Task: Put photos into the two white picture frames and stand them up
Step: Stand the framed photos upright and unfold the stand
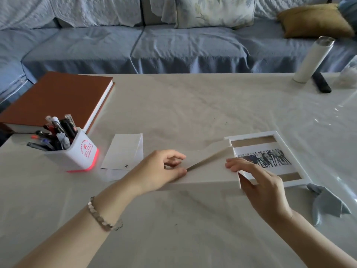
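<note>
Left hand [164, 167] pinches the easel stand at its tip, on a face-down frame [202, 176]; the right hand [258, 182] grips that frame's right edge, thumb under. The frame lies flat, long axis left to right. Probably light, stiff, glass fragile: hold by the rims. Just right of the grip, the second frame [278, 134] lies face-up with the photo [266, 157] inside. Left of it, paper [123, 151].
</note>
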Motion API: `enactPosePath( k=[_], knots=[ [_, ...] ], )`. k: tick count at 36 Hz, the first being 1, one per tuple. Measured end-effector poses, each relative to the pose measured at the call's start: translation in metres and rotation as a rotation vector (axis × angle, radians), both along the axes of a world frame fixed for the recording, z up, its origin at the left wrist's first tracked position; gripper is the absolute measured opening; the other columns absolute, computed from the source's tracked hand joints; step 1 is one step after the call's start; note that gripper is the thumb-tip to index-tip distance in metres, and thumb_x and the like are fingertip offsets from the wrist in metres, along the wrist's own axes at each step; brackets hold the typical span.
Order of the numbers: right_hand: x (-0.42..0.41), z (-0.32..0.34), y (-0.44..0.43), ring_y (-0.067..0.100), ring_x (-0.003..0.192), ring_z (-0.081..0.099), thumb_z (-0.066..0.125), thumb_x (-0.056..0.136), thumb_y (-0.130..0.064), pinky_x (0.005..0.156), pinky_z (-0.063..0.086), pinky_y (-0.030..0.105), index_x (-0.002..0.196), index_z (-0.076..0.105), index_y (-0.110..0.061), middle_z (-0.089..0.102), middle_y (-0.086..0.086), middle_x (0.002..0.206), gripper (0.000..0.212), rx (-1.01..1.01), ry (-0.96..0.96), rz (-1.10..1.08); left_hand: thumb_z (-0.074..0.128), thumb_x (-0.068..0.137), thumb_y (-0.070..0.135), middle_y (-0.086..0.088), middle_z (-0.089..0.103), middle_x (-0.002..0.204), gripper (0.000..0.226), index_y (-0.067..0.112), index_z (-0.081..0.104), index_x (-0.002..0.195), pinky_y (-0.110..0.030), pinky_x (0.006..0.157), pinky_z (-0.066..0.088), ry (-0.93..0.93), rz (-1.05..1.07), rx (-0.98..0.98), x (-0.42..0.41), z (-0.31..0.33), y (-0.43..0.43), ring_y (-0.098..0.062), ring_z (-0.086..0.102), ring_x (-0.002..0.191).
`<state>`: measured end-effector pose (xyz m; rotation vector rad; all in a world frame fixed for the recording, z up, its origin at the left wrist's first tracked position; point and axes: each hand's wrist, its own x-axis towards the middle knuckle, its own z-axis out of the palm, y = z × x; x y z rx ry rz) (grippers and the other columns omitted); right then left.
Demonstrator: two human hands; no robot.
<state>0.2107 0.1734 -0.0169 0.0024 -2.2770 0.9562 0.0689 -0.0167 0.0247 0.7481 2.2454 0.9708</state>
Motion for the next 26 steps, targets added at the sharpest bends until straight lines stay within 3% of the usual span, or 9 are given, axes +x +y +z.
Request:
enactPosePath(
  k=[4,7,10,13,17,19,21,23,26],
  knots=[
    [0.003,-0.001,0.007,-0.015,0.1,0.055,0.05,0.081,-0.016,0.08,0.043,0.003,0.094,0.058,-0.025,0.057,-0.04,0.103,0.018,-0.045,-0.039,-0.058,0.075,0.073,0.013,0.008,0.067,0.097,0.046,0.026,0.058,0.114,0.0,0.062,0.044,-0.257,0.114,0.144,-0.009,0.002,0.006,0.01,0.064,0.069],
    [0.004,-0.001,0.011,-0.015,0.099,0.056,0.057,0.081,-0.013,0.068,0.047,0.005,0.095,0.058,-0.029,0.056,-0.043,0.104,0.022,-0.061,-0.069,-0.07,0.077,0.069,0.004,0.005,0.067,0.09,0.054,0.023,0.057,0.116,-0.008,0.069,0.05,-0.326,0.16,0.183,-0.013,0.005,0.01,0.001,0.066,0.068],
    [0.002,0.001,0.011,-0.012,0.093,0.06,0.067,0.077,-0.004,0.066,0.049,0.008,0.092,0.061,-0.035,0.061,-0.04,0.097,0.036,-0.156,-0.101,-0.113,0.074,0.07,0.001,-0.001,0.062,0.09,0.064,0.025,0.051,0.125,-0.016,0.077,0.051,-0.356,0.144,0.2,-0.017,0.011,0.013,-0.004,0.065,0.074],
    [-0.003,0.002,0.012,-0.009,0.078,0.063,0.069,0.075,-0.005,0.066,0.047,0.007,0.081,0.061,-0.036,0.064,-0.036,0.081,0.033,-0.316,-0.12,-0.164,0.07,0.078,0.01,-0.001,0.065,0.094,0.059,0.038,0.047,0.124,-0.009,0.071,0.044,-0.403,0.066,0.171,-0.021,0.021,0.01,0.003,0.064,0.076],
    [-0.012,0.003,0.016,-0.011,0.065,0.061,0.067,0.075,0.006,0.064,0.044,0.003,0.084,0.062,-0.023,0.065,-0.031,0.067,0.031,-0.474,-0.161,-0.172,0.067,0.064,0.044,0.009,0.067,0.11,0.047,0.034,0.065,0.11,-0.024,0.091,0.038,-0.53,0.061,0.239,-0.024,0.028,0.005,-0.001,0.059,0.106],
    [-0.018,0.004,0.019,-0.011,0.061,0.059,0.065,0.075,0.008,0.061,0.041,0.001,0.086,0.063,-0.015,0.065,-0.03,0.064,0.026,-0.517,-0.174,-0.182,0.074,0.056,0.052,0.009,0.07,0.103,0.05,0.028,0.071,0.1,-0.029,0.098,0.037,-0.517,0.08,0.331,-0.026,0.024,0.004,-0.006,0.06,0.104],
    [-0.026,0.006,0.02,-0.013,0.062,0.059,0.065,0.076,0.007,0.06,0.04,0.0,0.09,0.065,-0.009,0.065,-0.031,0.064,0.021,-0.529,-0.196,-0.19,0.071,0.061,0.047,0.003,0.072,0.096,0.045,0.018,0.072,0.096,-0.037,0.105,0.038,-0.525,0.18,0.41,-0.028,0.02,0.008,-0.01,0.064,0.098],
    [-0.038,0.008,0.022,-0.014,0.06,0.059,0.064,0.078,0.005,0.058,0.04,0.0,0.094,0.065,-0.008,0.065,-0.032,0.063,0.02,-0.548,-0.226,-0.192,0.067,0.062,0.05,-0.004,0.068,0.112,0.06,0.012,0.065,0.108,-0.046,0.11,0.031,-0.504,0.294,0.417,-0.035,0.016,0.015,-0.017,0.057,0.114],
    [-0.064,0.014,0.027,-0.013,0.06,0.06,0.064,0.079,0.002,0.059,0.043,0.001,0.095,0.065,-0.012,0.067,-0.023,0.066,0.021,-0.604,-0.238,-0.208,0.072,0.038,0.073,-0.006,0.049,0.138,0.11,0.014,0.05,0.129,-0.053,0.111,0.024,-0.448,0.38,0.412,-0.051,0.016,0.028,-0.025,0.037,0.133]
  ],
)
